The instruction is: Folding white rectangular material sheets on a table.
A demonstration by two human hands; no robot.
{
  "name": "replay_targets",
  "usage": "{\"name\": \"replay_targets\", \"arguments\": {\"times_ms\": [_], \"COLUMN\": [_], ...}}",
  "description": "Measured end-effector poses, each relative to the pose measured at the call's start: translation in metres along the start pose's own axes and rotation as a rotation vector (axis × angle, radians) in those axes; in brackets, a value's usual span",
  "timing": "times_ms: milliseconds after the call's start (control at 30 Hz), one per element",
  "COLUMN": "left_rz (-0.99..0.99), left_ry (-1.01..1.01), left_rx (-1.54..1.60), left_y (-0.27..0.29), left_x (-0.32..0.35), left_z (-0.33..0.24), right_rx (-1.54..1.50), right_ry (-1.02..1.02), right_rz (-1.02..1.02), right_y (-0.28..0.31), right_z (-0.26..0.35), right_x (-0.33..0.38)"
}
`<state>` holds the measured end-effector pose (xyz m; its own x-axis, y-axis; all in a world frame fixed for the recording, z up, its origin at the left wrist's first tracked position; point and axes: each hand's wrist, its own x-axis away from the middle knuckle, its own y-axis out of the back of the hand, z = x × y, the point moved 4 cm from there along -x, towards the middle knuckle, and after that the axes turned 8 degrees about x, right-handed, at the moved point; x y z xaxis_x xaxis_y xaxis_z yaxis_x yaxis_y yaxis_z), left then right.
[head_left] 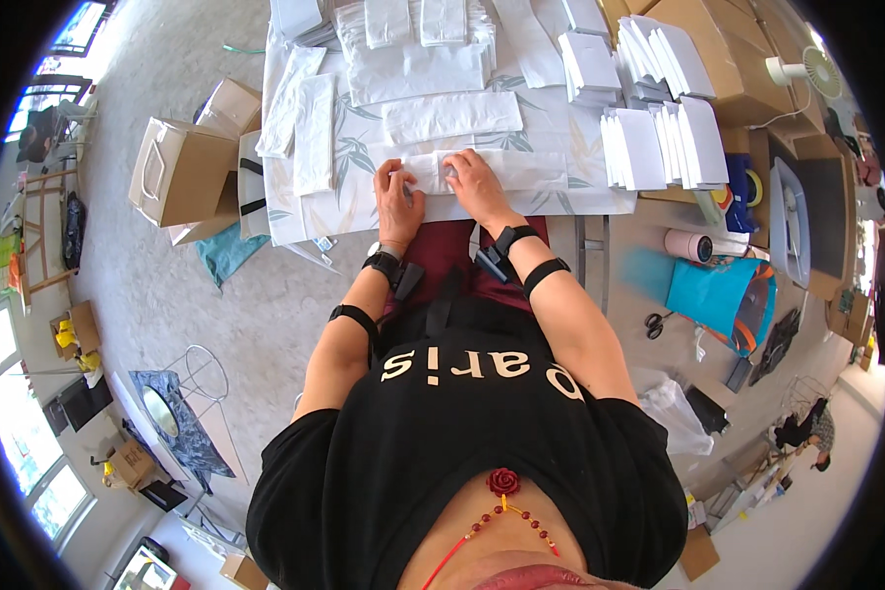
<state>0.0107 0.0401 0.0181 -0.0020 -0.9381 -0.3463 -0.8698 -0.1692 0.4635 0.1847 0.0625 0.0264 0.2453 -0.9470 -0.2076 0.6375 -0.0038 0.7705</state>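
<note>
Covering the table at 12 o'clock of the view is a pale cloth printed with grey-green and beige leaves [584, 202]. A large brown cardboard box [742, 54] sits between 1 and 2 o'clock. At 12 o'clock, by the table's far part, lies a broad layered pile of white, thin, plastic-looking sheets [418, 71]. Bundles of folded white paper-like pieces [700, 143] stand at 2 o'clock, packed in rows. Near the table edge closest to the person, just past 12 o'clock, lies the long, flat, white strip of thin, film-like material [526, 169] under the hands; it is slightly see-through, its surface faintly creased, its long edges roughly parallel, and its bare end runs toward 3 o'clock. A similar crinkled white strip with squared ends [452, 118] rests at 12 o'clock from it, apart and slightly tilted. Another narrow white strip, laid lengthwise [315, 133], is at 10 o'clock from the left hand [399, 208]. That hand is at the handled strip's 9 o'clock end, fingers curled, with a gap toward the thumb. The right hand [477, 187] touches the strip's upper face, fingers bent and close together; whether either hand pinches the material, I cannot tell.
</note>
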Motion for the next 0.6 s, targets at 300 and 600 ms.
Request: {"name": "replay_targets", "arguments": {"times_ms": [300,600], "left_rz": [-0.201,-0.319], "left_ry": [0.168,0.727], "left_rx": [0.236,0.947], "left_y": [0.004,0.003], "left_x": [0.008,0.01], "left_z": [0.007,0.037], "right_rx": [-0.004,0.023], "right_ry": [-0.022,0.002], "right_rz": [0.009,0.022], "right_y": [-0.001,-0.005], "right_z": [-0.003,-0.005], "right_x": [0.001,0.001]}}
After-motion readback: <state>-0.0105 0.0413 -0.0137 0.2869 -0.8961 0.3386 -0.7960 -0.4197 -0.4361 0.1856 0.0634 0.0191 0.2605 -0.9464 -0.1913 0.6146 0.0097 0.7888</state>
